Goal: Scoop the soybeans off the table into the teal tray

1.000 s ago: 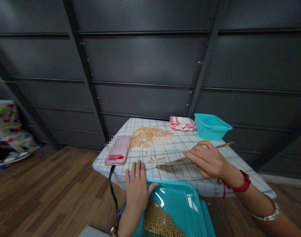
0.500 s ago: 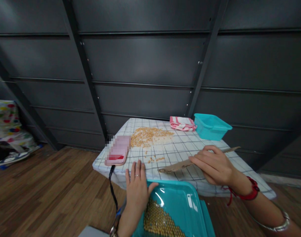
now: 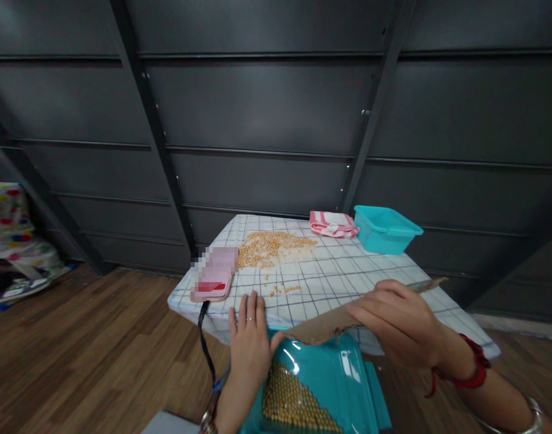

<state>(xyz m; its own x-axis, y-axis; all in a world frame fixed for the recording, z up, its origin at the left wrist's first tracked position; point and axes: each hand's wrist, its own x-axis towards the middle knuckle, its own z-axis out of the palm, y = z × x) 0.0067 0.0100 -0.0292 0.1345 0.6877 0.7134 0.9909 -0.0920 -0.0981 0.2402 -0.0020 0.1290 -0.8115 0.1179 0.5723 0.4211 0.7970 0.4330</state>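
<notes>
My left hand (image 3: 250,343) rests flat, fingers stretched, on the near edge of the checked tablecloth (image 3: 330,277) and against the rim of a teal tray (image 3: 343,386) that holds yellow grains (image 3: 291,407). My right hand (image 3: 400,322) grips a brown cardboard strip (image 3: 323,325), whose near end lies over the tray's far rim. A heap of loose grains (image 3: 273,248) lies on the cloth farther back, with a few scattered ones (image 3: 282,290) nearer.
A pink phone (image 3: 215,274) with a dark strap lies at the table's left corner. A pink striped cloth (image 3: 332,223) and a teal tub (image 3: 384,229) sit at the back right. Dark metal panels rise behind; wood floor lies around.
My right hand has drawn the cardboard strip toward me, from the middle of the cloth to the tray's far rim. My left hand has stayed in place.
</notes>
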